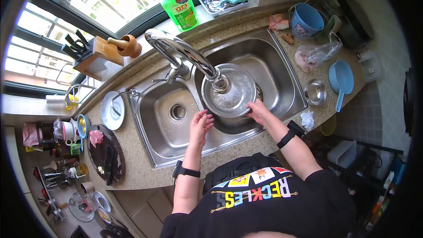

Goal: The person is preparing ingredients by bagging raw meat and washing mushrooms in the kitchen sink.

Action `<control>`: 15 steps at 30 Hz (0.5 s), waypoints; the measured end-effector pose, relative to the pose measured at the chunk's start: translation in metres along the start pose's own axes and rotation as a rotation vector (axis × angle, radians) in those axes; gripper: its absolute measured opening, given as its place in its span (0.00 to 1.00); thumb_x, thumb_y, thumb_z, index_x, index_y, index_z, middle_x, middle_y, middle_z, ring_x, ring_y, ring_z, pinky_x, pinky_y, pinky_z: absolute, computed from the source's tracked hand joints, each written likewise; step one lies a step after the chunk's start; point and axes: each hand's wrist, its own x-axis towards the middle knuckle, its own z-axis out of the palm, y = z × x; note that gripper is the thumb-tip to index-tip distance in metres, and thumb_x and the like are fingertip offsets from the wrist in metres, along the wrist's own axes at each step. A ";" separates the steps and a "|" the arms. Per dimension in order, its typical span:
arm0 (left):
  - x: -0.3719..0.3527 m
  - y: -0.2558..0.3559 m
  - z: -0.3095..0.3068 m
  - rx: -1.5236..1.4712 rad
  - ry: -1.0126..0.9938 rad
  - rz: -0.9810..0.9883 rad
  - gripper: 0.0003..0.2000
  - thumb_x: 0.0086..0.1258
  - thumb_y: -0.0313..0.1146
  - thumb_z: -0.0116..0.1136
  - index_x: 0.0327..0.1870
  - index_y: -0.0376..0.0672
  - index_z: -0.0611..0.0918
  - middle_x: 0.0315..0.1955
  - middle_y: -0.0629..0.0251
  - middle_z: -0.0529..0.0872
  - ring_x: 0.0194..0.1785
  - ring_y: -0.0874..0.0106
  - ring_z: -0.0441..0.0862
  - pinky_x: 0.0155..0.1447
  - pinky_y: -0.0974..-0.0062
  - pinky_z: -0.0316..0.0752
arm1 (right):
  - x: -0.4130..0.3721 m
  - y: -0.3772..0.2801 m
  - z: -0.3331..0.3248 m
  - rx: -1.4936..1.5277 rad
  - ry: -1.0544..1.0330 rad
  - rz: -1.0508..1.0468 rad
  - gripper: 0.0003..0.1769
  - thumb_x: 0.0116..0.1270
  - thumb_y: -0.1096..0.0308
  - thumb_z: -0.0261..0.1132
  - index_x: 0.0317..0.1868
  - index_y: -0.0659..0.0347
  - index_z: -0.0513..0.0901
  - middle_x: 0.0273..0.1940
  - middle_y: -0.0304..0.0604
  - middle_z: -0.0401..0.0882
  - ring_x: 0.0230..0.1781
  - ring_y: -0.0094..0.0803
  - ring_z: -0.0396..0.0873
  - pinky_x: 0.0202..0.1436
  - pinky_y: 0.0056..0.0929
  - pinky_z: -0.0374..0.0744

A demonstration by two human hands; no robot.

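A round metal bowl [228,109] sits under the tap [194,53], over the right basin [277,83] of a double sink. Water runs from the spout and churns inside it. My right hand [259,113] grips the bowl's near right rim, thumb on top; the fingers beneath are partly hidden. Over the divider between the basins is my left hand [202,125], its fingers loosely curled and apart with nothing in them. It is close to the bowl's left side and does not seem to touch it.
Left of the sink are a white plate [113,111] and a dark board [94,156] with a cleaver and pink meat. To the right stand a small metal bowl [315,91], a blue ladle-like scoop [340,79] and a blue basket [306,20]. A green soap bottle [181,11] is on the sill.
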 end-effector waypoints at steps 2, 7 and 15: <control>-0.002 -0.009 0.006 -0.002 -0.001 -0.006 0.15 0.69 0.31 0.50 0.55 0.40 0.69 0.39 0.61 0.79 0.41 0.68 0.81 0.43 0.74 0.78 | -0.001 0.011 -0.005 0.061 -0.093 0.085 0.20 0.54 0.81 0.52 0.50 0.66 0.70 0.41 0.46 0.76 0.40 0.40 0.79 0.43 0.45 0.82; -0.013 -0.001 0.012 0.017 -0.022 0.014 0.15 0.71 0.35 0.48 0.55 0.40 0.69 0.39 0.61 0.79 0.41 0.68 0.80 0.44 0.73 0.78 | -0.002 0.012 -0.042 0.122 -0.030 0.152 0.19 0.53 0.83 0.51 0.48 0.67 0.71 0.40 0.48 0.76 0.38 0.41 0.80 0.41 0.45 0.83; -0.011 0.003 0.038 -0.103 -0.020 0.016 0.18 0.69 0.40 0.51 0.56 0.42 0.68 0.49 0.60 0.75 0.50 0.64 0.77 0.47 0.65 0.76 | 0.019 0.016 -0.008 0.102 -0.087 0.100 0.21 0.62 0.78 0.56 0.57 0.66 0.68 0.49 0.51 0.75 0.46 0.42 0.78 0.45 0.45 0.82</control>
